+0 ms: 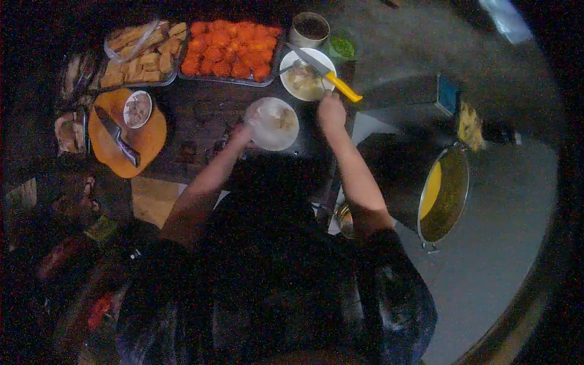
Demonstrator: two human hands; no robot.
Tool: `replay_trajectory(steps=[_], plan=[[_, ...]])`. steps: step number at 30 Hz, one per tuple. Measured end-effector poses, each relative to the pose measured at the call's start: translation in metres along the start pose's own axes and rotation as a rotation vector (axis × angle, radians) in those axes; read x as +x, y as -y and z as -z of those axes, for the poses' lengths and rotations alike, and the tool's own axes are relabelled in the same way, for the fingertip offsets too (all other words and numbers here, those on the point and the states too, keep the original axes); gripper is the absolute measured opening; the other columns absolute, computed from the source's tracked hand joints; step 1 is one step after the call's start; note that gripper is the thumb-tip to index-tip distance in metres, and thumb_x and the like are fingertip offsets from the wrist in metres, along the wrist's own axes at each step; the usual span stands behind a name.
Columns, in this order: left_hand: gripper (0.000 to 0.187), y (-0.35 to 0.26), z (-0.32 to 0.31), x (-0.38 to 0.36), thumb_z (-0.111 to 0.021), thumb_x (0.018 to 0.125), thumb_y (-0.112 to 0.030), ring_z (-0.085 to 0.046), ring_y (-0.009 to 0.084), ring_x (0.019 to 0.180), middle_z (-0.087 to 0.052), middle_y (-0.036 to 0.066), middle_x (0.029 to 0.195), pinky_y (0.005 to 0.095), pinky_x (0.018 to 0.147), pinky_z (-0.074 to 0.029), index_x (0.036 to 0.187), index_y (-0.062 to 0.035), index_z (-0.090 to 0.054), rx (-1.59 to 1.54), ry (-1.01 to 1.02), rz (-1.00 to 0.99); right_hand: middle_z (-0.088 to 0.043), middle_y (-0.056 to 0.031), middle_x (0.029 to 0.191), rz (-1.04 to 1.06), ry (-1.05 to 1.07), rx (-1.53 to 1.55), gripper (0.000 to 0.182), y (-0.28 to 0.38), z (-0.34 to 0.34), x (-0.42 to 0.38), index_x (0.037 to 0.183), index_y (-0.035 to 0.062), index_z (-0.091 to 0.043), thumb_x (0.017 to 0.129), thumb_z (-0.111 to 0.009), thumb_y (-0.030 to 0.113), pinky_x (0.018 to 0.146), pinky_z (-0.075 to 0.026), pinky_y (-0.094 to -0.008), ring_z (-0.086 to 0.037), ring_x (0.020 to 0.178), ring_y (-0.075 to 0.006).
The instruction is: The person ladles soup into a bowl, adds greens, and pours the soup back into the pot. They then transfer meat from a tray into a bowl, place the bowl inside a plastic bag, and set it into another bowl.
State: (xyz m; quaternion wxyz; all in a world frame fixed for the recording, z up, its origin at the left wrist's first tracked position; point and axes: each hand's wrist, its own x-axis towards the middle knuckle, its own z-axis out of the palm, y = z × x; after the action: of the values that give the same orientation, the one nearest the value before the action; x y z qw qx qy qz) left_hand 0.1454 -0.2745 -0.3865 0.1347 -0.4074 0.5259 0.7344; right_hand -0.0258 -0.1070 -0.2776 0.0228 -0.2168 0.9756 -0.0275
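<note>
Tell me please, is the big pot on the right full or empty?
Partly full: the pot holds yellowish liquid, its surface showing inside the metal rim. No lid covers it.

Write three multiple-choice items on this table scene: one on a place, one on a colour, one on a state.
1. Where does the cleaver lie?
A. on the orange cutting board
B. in the big pot
C. on the tray of orange-red pieces

2. What colour is the handle of the knife across the far white plate?
A. black
B. yellow
C. red

3. What is the left hand doing?
A. hanging free
B. gripping the cleaver
C. at the rim of the near white plate

Answers: 1 A, the blade rests on the board. 2 B, the handle is bright yellow. 3 C, the hand meets the plate's left edge.
</note>
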Motion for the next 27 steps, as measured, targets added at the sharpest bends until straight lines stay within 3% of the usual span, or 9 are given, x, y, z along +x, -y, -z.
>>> replay_trajectory(steps=[3,6,9,11,13,16,18,22,27], plan=[[0.077,0.002,-0.004,-0.003,-0.043,0.07,-0.065,-0.056,0.0242,0.087,-0.052,0.015,0.104,0.0303,0.058,-0.05,0.113,-0.0011,-0.045,-0.005,-0.007,-0.006,-0.052,-0.0197,0.093,0.003,0.12,-0.012,0.026,0.001,-0.001,-0.005,0.097,-0.0007,-0.049,0.081,-0.034,0.015,0.064,-0.049,-0.0384,-0.056,0.081,-0.0326],[0.077,0.0,-0.007,-0.003,-0.043,0.07,-0.065,-0.056,0.0244,0.086,-0.052,0.015,0.104,0.0305,0.058,-0.05,0.112,-0.0009,-0.045,-0.013,-0.01,-0.009,-0.055,-0.0188,0.086,0.056,-0.061,0.051,0.024,0.0,0.009,-0.02,0.09,-0.0006,-0.053,0.08,-0.037,0.014,0.062,-0.049,-0.0395,-0.058,0.075,-0.0322],[0.077,-0.001,-0.008,0.001,-0.043,0.07,-0.065,-0.056,0.0247,0.086,-0.052,0.015,0.104,0.0307,0.058,-0.05,0.112,-0.0006,-0.045,-0.011,-0.01,-0.01,-0.059,-0.0176,0.078,0.114,0.075,-0.006,0.021,0.011,0.02,-0.023,0.082,-0.0002,-0.057,0.078,-0.039,0.012,0.062,-0.049,-0.0403,-0.059,0.07,-0.0317],[0.078,-0.001,-0.007,0.001,-0.043,0.07,-0.065,-0.057,0.0248,0.086,-0.053,0.016,0.104,0.0308,0.058,-0.05,0.112,-0.0005,-0.045,-0.006,-0.009,-0.011,-0.054,-0.0201,0.092,0.078,0.396,0.012,0.023,0.02,0.024,-0.019,0.096,0.0012,-0.049,0.076,-0.04,0.006,0.072,-0.045,-0.0419,-0.054,0.085,-0.0348],[0.078,-0.001,-0.007,0.001,-0.043,0.069,-0.065,-0.057,0.025,0.086,-0.053,0.016,0.104,0.0309,0.058,-0.05,0.112,-0.0003,-0.045,-0.003,-0.011,-0.012,-0.054,-0.0193,0.094,0.113,0.283,0.055,0.022,0.019,0.017,-0.012,0.094,0.0007,-0.05,0.076,-0.041,0.008,0.071,-0.045,-0.0418,-0.054,0.086,-0.0348],[0.078,0.001,-0.007,0.001,-0.044,0.069,-0.065,-0.057,0.0252,0.086,-0.053,0.016,0.104,0.0311,0.058,-0.05,0.112,0.0,-0.046,0.0,-0.017,-0.015,-0.054,-0.0184,0.094,-0.002,0.409,0.019,0.023,0.009,0.019,-0.006,0.096,0.0011,-0.049,0.076,-0.042,0.009,0.071,-0.045,-0.0414,-0.055,0.085,-0.0346],[0.078,0.002,-0.007,0.002,-0.044,0.069,-0.065,-0.057,0.0254,0.085,-0.053,0.016,0.104,0.0313,0.058,-0.05,0.112,0.0002,-0.046,0.001,-0.019,-0.015,-0.059,-0.0183,0.075,0.067,0.067,-0.048,0.023,0.001,0.018,-0.013,0.075,0.0015,-0.059,0.078,-0.04,0.014,0.061,-0.049,-0.0402,-0.06,0.07,-0.0311],[0.078,0.003,-0.006,0.005,-0.044,0.069,-0.065,-0.057,0.0257,0.085,-0.053,0.016,0.103,0.0315,0.058,-0.05,0.111,0.0005,-0.046,0.005,-0.027,-0.023,-0.059,-0.0181,0.076,0.053,-0.01,0.015,0.024,0.0,0.019,-0.016,0.073,0.0021,-0.059,0.078,-0.04,0.015,0.061,-0.049,-0.0402,-0.06,0.069,-0.0306],[0.079,0.001,-0.01,0.009,-0.044,0.069,-0.065,-0.057,0.0261,0.085,-0.053,0.017,0.103,0.0318,0.058,-0.05,0.111,0.0009,-0.046,0.01,-0.047,-0.038,-0.058,-0.0184,0.084,0.053,0.354,0.025,0.017,0.01,0.03,-0.011,0.082,0.0014,-0.056,0.075,-0.043,0.01,0.069,-0.046,-0.0425,-0.056,0.081,-0.0343]])
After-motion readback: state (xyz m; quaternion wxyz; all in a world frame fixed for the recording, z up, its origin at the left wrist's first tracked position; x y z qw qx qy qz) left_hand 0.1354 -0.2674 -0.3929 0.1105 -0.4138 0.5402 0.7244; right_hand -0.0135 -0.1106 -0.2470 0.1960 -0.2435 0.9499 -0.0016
